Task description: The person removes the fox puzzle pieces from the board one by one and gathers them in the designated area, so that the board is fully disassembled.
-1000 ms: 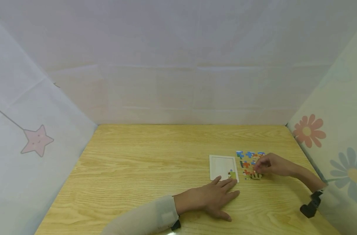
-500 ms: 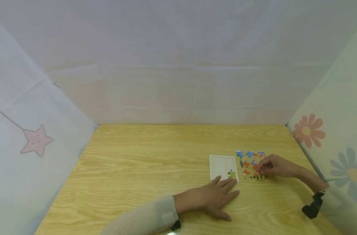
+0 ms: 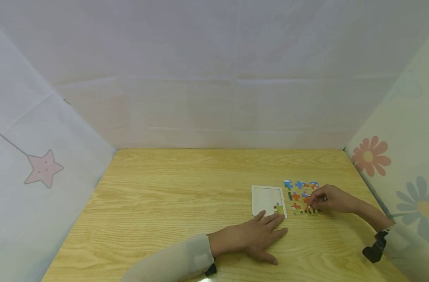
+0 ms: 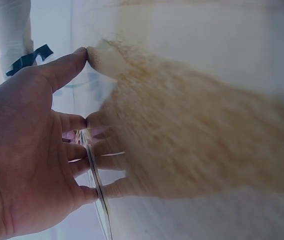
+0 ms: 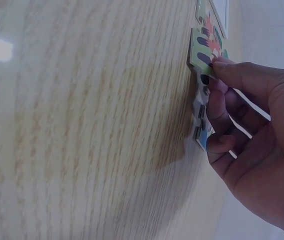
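My left hand lies palm down with its fingers spread. Its fingertips rest on the near edge of a white puzzle tray, which also shows edge-on under the fingers in the left wrist view. One green and blue jigsaw piece sits in the tray's near right corner. Over the loose pieces right of the tray, my right hand pinches a jigsaw piece between thumb and fingers. That piece is green with dark stripes and some orange-red, and it looks slightly tilted. The fingers cover part of it.
Several loose jigsaw pieces in blue, orange and green lie in rough rows beside the tray. Everything rests on a wood-grain table. Pale cloth walls stand at the back and both sides, the right one near my right arm.
My right hand has shifted slightly to the right with the pinched jigsaw piece, and has hardly moved in the last half second. The left hand and the tray stay put.
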Demonstrator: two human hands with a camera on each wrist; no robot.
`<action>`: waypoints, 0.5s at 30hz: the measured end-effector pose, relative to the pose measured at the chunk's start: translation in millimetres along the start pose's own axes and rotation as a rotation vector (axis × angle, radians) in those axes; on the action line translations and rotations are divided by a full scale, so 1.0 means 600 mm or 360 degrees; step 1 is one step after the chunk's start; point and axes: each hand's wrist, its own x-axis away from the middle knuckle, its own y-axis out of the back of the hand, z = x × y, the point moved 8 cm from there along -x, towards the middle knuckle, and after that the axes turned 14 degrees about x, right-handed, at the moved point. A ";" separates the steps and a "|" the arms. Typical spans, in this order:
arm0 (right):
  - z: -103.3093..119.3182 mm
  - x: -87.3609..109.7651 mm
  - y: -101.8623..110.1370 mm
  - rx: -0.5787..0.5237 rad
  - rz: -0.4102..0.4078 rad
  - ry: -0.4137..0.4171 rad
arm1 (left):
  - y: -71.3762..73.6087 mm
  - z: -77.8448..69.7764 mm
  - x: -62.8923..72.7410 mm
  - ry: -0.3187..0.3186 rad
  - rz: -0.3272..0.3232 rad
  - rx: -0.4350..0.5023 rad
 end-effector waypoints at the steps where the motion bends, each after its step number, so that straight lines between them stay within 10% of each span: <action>1: -0.001 0.000 0.000 0.0010 -0.0005 -0.0005 | 0.000 0.000 0.000 0.0001 0.0001 -0.0001; 15: 0.001 0.001 0.002 0.0100 -0.0081 -0.0054 | 0.001 -0.002 0.002 -0.0009 0.0002 -0.0010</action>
